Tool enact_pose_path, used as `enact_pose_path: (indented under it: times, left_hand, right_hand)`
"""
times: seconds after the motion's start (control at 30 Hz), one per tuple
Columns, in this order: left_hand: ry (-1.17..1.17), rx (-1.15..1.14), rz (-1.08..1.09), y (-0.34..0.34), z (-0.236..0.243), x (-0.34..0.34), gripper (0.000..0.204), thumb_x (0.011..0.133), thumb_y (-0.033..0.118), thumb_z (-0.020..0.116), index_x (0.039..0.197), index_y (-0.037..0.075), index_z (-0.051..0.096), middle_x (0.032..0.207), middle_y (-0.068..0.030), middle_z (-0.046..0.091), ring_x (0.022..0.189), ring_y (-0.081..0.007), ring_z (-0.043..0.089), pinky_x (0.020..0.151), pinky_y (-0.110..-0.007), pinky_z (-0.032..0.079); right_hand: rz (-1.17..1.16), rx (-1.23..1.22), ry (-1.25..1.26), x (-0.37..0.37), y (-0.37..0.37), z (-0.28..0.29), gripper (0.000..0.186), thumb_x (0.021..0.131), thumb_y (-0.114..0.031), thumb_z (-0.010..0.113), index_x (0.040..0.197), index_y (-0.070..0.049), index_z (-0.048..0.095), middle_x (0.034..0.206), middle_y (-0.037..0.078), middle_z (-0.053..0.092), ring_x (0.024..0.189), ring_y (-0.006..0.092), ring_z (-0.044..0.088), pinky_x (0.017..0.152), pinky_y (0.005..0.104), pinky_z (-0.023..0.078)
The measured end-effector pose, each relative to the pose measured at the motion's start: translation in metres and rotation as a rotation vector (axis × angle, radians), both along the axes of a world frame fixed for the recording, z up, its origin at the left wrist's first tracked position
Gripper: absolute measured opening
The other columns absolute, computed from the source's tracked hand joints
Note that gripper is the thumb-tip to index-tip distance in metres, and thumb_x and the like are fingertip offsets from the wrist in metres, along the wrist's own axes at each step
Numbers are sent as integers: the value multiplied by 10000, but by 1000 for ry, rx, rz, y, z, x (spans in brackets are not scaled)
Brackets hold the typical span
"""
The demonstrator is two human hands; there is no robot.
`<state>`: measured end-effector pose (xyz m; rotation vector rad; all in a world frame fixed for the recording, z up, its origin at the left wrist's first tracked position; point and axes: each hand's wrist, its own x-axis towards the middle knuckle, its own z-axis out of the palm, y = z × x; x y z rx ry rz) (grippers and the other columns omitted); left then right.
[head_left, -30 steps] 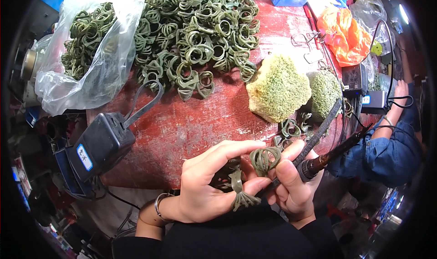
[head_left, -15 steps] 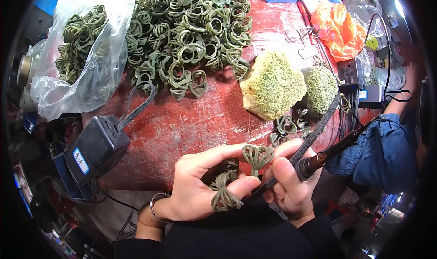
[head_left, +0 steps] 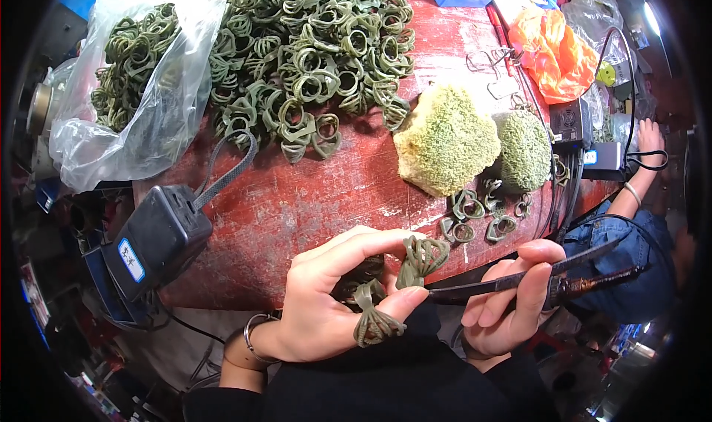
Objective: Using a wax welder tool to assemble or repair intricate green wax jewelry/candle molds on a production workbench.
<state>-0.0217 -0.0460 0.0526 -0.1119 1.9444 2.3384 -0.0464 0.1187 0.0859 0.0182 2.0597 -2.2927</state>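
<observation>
My left hand is curled around several dull-green rings with ribbed, openwork heads. An upper ring stands by the index fingertip, and a lower ring shows beside the thumb. More of the held rings lie half hidden in the palm. My right hand grips a long, narrow dark strip-like tool, whose left end reaches the left thumb tip, close under the upper ring. A dark pen-like tool with a brown, glossy end also sits in my right hand and points right.
A large heap of green rings covers the back of the red table. At left are a plastic bag of rings and a black box. Two rough greenish blocks stand beside loose rings. Another person's hand is at right.
My right hand has moved slightly right and its fingers have loosened; both tools have swung clockwise, flatter. The upper ring has turned in my left hand. The other person's hand has come lower into view.
</observation>
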Motion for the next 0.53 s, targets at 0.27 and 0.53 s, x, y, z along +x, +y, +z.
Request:
enact_pose_path:
  times: [0.27,0.53]
  left_hand:
    - [164,-269,45,-3,2,0,402,625,50,709,1005,-23,597,870,-96,580,726,-123,558,642,-234,445]
    - [145,-325,78,-4,5,2,391,612,64,713,985,-2,614,854,-91,580,730,-152,571,656,-250,454]
  right_hand:
    - [15,195,-101,5,2,10,488,840,-500,487,982,-40,410,464,90,536,359,121,440,366,214,329]
    - [-41,236,-20,-1,4,8,484,814,-508,530,986,-74,401,480,115,538,345,136,435,330,236,318]
